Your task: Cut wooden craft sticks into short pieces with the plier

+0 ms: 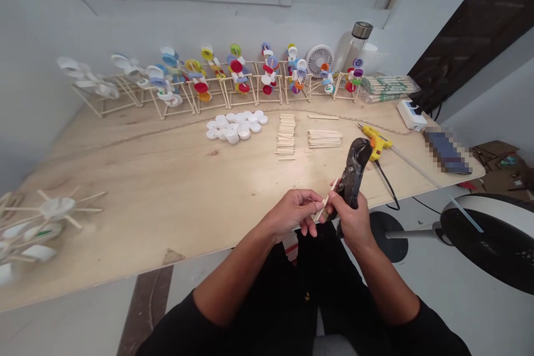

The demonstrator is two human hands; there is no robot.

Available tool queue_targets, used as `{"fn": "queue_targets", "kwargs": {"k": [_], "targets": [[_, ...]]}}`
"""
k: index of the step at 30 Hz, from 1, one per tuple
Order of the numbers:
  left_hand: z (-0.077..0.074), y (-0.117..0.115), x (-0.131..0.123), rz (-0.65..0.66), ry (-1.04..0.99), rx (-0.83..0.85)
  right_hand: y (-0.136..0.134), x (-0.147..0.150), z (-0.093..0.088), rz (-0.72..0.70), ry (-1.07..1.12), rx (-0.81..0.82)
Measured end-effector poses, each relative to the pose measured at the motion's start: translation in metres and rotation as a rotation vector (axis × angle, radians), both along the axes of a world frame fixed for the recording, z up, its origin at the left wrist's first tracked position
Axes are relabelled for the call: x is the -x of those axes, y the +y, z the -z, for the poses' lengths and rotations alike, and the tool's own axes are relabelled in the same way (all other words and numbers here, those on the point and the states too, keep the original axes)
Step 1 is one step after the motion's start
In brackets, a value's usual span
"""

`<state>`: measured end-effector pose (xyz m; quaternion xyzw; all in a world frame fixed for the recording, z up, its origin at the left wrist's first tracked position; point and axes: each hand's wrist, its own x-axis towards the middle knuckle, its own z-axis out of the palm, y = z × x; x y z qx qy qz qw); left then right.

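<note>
Hands together at the near edge of the table (167, 194), right of centre. Left hand (296, 211): fingertips pinched on a thin wooden stick (326, 200), tilted, upper end leaning to the right. Right hand (354, 219): closed round a black hand tool (354, 169), head up; its thumb is beside the stick, contact hard to judge.

Beyond the hands, two groups of cut sticks lie on the table: a ladder-like column of short pieces (286, 136) and, to its right, a bundle of longer ones (324, 139). One single stick (323, 117) lies just behind the bundle. White caps (236, 126) sit clustered left of the column.

Right side: yellow glue gun (377, 143), near the tool head; power strip (412, 115) farther back; phone (447, 151), pixelated, near the right end.

Back: row of stick frames (241, 104) carrying coloured caps (236, 66); small white fan (320, 60), bottle (356, 49), bagged sticks (390, 88). Far left: spoked stick wheel (57, 208), slightly blurred.
</note>
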<state>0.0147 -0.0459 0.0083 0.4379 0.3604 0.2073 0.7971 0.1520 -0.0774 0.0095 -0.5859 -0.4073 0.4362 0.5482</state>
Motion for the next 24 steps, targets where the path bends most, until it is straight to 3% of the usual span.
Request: {"fn": "queue_targets", "kwargs": {"k": [24], "targets": [[0.0011, -0.0057, 0.0013, -0.049, -0.035, 0.002, -0.0066, 0.0053, 0.0053, 0.053, 0.064, 0.008]]}}
